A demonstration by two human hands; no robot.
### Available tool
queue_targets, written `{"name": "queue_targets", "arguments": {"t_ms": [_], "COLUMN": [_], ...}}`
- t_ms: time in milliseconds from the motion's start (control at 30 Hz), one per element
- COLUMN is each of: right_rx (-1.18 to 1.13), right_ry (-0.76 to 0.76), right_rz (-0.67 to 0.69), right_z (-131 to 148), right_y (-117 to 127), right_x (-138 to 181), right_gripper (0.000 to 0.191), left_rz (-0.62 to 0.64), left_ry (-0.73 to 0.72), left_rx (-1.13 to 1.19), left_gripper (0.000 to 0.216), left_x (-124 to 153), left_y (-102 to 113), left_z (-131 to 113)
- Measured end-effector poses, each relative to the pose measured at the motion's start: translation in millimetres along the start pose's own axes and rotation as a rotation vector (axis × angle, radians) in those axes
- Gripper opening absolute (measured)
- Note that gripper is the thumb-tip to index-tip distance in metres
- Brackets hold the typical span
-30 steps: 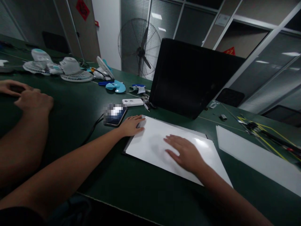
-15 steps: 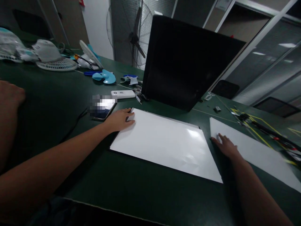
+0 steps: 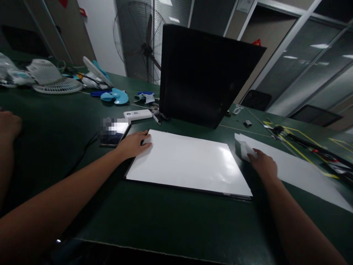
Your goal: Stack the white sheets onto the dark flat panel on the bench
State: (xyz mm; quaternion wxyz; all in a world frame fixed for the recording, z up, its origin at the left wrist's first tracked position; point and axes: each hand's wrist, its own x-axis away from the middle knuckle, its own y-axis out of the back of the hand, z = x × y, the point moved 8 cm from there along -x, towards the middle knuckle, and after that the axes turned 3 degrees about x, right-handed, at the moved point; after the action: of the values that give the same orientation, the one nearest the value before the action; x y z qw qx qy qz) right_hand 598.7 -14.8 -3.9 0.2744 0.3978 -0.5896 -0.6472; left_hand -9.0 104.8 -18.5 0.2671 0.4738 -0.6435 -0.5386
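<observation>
A white sheet (image 3: 187, 162) lies flat in front of me on a thin dark-edged panel (image 3: 190, 188). My left hand (image 3: 132, 144) rests on the sheet's upper left edge with its fingers spread, gripping nothing. To the right, at a second pile of white sheets (image 3: 300, 163), my right hand (image 3: 264, 166) pinches the near left corner of the top sheet (image 3: 246, 148). That corner is bent up off the layer beneath it. Part of the pile is covered by my right hand.
A large black panel (image 3: 206, 77) stands upright behind the sheet. A phone (image 3: 114, 134) with a cable and a white device (image 3: 138, 114) are on the left. Fan parts (image 3: 57, 84) and a blue fan blade (image 3: 116, 96) lie farther back. Another person's hand (image 3: 10, 125) is at far left.
My right hand has closed on the right-hand sheet and curled its corner up. My left hand keeps its place on the middle sheet. The whole view has shifted slightly.
</observation>
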Motion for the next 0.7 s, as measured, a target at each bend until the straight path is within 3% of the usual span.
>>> {"name": "queue_targets", "arguments": {"t_ms": [167, 333, 400, 533, 600, 700], "right_rx": [0.08, -0.028, -0.185, -0.617, -0.724, -0.662], "right_ry": [0.064, 0.307, 0.398, 0.8, 0.883, 0.761], "right_rz": [-0.121, -0.163, 0.021, 0.483, 0.525, 0.34], "right_z": [35.0, 122.6, 157.6, 217.7, 221.1, 198.0], "right_y": [51.9, 90.8, 85.5, 70.7, 68.5, 58.5], "right_x": [25.3, 88.9, 123.1, 192.1, 196.7, 158.1], "right_gripper": [0.064, 0.058, 0.061, 0.066, 0.065, 0.065], "left_rz": [0.002, -0.02, -0.024, -0.019, -0.009, -0.003], "left_ry": [-0.013, -0.014, -0.014, -0.007, -0.003, -0.007], "left_rx": [0.014, 0.035, 0.05, 0.043, 0.023, 0.005], "left_gripper": [0.069, 0.064, 0.062, 0.066, 0.068, 0.07], "left_x": [0.8, 2.1, 2.5, 2.2, 1.5, 0.9], "left_y": [1.9, 5.7, 6.7, 5.9, 4.3, 2.6], "left_z": [-1.0, -4.1, -5.3, -4.9, -3.7, -2.9]}}
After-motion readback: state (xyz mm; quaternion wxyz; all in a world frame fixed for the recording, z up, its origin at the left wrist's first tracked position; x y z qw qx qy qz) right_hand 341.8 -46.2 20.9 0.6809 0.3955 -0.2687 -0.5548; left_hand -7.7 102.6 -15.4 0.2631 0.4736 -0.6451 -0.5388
